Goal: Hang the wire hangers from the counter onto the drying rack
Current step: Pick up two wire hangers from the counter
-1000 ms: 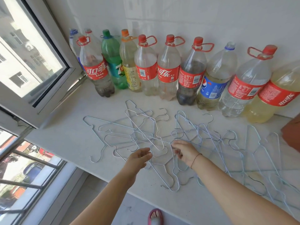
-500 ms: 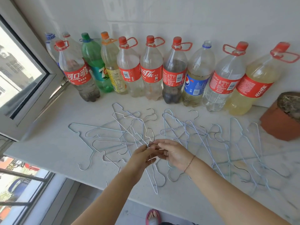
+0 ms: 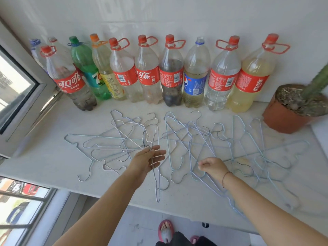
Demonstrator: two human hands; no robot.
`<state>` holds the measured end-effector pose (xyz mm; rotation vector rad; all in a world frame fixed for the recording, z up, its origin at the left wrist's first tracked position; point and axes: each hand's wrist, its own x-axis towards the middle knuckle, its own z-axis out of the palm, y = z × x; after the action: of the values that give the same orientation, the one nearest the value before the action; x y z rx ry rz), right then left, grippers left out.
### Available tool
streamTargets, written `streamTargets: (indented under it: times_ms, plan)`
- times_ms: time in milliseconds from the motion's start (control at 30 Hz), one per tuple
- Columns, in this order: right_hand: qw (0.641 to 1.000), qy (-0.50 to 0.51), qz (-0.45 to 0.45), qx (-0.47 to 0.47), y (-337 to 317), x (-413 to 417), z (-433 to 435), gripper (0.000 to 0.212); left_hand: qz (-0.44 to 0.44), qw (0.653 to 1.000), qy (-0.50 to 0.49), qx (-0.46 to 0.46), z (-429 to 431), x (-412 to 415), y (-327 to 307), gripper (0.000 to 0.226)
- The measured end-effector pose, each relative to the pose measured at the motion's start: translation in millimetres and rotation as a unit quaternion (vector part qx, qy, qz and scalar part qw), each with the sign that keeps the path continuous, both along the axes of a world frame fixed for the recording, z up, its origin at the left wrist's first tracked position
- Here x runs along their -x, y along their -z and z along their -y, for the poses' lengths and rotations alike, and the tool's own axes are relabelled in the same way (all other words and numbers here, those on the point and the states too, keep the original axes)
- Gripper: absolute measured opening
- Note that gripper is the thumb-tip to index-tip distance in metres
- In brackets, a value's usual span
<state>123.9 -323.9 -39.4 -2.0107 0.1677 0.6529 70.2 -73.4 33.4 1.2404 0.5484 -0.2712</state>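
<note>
A row of plastic bottles stands along the wall at the back of the counter, most with red caps and red labels, one green, one with a blue label. They hold different fills: dark liquid low in some, clear water in one, cloudy yellow in the bottle at the right end. Just right of it a terracotta pot holds dry soil and a green stem. An open window stands at the left. The wire hangers lie tangled and overlapping across the counter in front of the bottles. The left hand grasps one hanger by its neck, fingers partly spread, the wire hanging toward the counter edge. The right hand is curled, pinching a wire of the pile.
</note>
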Motion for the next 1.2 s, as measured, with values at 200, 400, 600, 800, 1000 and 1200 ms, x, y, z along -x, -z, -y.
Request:
streamTargets:
  times_ms: [200, 400, 600, 800, 1000, 1200]
  plan:
    - [0.989, -0.094, 0.044, 0.105, 10, 13, -13, 0.005, -0.004, 1.0, -0.02, -0.011, 9, 15, -2, 0.024]
    - [0.976, -0.123, 0.063, 0.167, 9, 20, -15, 0.01, -0.012, 0.998, -0.052, -0.021, 18, 45, -7, 0.026]
    - [0.981, -0.109, 0.069, 0.145, 7, 21, -13, 0.016, -0.015, 0.995, -0.091, -0.034, 23, 72, -10, 0.026]
    - [0.996, -0.025, 0.074, -0.039, -13, 22, -8, 0.018, -0.011, 0.995, -0.088, -0.054, 24, 92, -15, 0.026]
    - [0.981, 0.051, 0.027, -0.187, -49, 17, -7, 0.004, 0.006, 0.993, -0.075, -0.086, 23, 111, -27, 0.025]
    - [0.937, 0.069, -0.023, -0.342, -98, 44, -25, 0.009, 0.064, 0.989, -0.106, -0.085, 5, 150, -43, 0.029]
